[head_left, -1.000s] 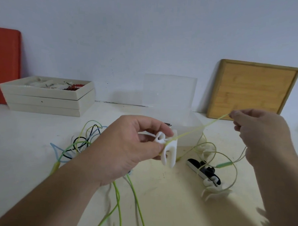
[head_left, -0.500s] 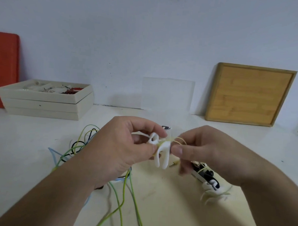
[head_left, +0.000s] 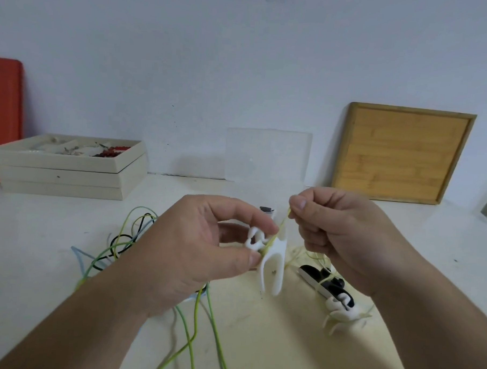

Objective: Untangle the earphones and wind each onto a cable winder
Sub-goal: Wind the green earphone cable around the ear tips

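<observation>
My left hand (head_left: pixel 200 252) pinches a white forked cable winder (head_left: pixel 272 261) above the table, thumb and fingers at its top. A pale yellow-green earphone cable (head_left: pixel 282 226) runs taut from the winder up to my right hand (head_left: pixel 338 233), which pinches it between thumb and forefinger just right of the winder. More of that cable loops down under my right hand. A tangle of green, black and blue earphone cables (head_left: pixel 122 243) lies on the table behind my left forearm, with green strands (head_left: pixel 191 338) trailing toward me.
Black and white winders (head_left: pixel 338 297) lie on the table at the right under my right wrist. A clear plastic box (head_left: pixel 266 157) stands behind the hands. Stacked beige trays (head_left: pixel 67 168) sit at the far left, a wooden board (head_left: pixel 400 155) leans on the wall.
My right hand came in from far right to the winder, then rose a little up and right, drawing the yellow-green cable taut again. My left hand keeps holding the winder.
</observation>
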The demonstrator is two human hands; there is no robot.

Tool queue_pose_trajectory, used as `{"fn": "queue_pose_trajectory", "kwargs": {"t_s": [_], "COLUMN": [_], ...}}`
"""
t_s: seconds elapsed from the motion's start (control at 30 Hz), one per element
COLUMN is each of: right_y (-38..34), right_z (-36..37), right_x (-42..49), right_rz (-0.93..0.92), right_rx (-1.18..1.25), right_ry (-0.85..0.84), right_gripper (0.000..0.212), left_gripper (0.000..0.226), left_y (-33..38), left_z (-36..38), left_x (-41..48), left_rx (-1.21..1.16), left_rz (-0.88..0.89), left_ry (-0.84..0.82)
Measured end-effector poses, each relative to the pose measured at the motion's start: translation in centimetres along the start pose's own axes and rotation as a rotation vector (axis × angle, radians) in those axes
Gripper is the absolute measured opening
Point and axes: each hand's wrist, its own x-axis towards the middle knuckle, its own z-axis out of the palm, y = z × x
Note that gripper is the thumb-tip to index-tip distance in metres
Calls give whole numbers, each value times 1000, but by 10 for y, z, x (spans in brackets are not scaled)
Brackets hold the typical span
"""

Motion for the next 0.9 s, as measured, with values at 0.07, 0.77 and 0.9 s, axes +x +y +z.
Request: {"fn": "queue_pose_trajectory", "kwargs": {"t_s": [0.07,0.77,0.9], "right_y": [2,-2,-13], "right_z": [3,33,26], "right_x": [1,-12,-14], "right_rz": [-13,19,-89], "right_rx": [-5,-154,-169], "right_ry": [18,-367,-254], "right_gripper": [23,31,25], "left_gripper": [27,36,29], "left_y": [-2,0,-4], "left_z": [1,-3,-1], "left_x": [0,6,6], "left_rx": [15,210,382], "left_rz": [6,212,310], "left_ry": [-25,582,505]}}
